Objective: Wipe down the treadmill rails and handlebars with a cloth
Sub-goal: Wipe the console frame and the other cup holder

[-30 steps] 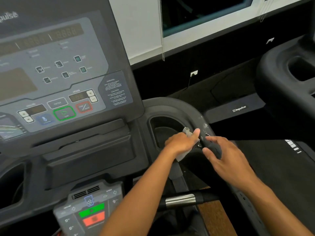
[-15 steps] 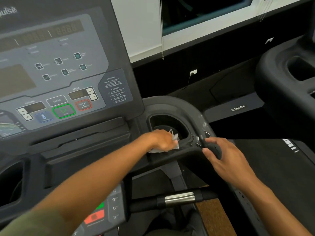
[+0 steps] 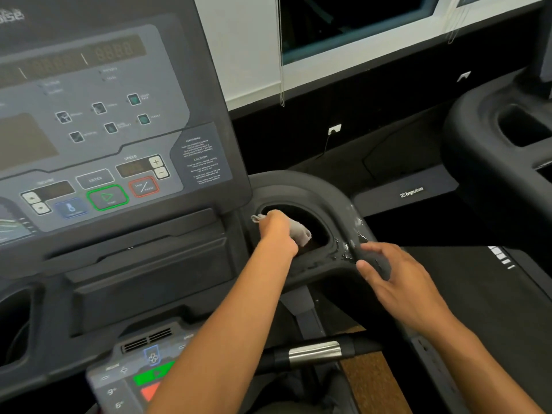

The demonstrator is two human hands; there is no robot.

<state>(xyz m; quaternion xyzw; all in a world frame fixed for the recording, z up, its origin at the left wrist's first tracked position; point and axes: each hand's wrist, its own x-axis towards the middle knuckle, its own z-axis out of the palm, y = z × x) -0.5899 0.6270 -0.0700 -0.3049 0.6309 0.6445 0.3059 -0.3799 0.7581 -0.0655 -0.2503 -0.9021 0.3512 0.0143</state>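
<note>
My left hand [image 3: 277,234] grips a small grey cloth [image 3: 302,235] and presses it at the left rim of the cup holder [image 3: 298,212], in the treadmill's black right console arm [image 3: 325,188]. Cloth ends stick out on both sides of the fist. My right hand [image 3: 397,283] is curled around the top of the right side rail [image 3: 378,261], thumb on the near side. Wet droplets [image 3: 354,227] shine on the arm between the two hands. The rail runs down under my right forearm and is mostly hidden.
The console panel [image 3: 89,144] with buttons fills the left. A front handlebar with a metal sensor band [image 3: 315,352] crosses below my arms, beside a small control pad [image 3: 134,375]. A neighbouring treadmill's black console [image 3: 493,150] stands at right. A wall and window are behind.
My left hand carried the cloth leftward, from the wet spot beside my right hand across the cup holder to its left rim. My right hand stayed on the rail.
</note>
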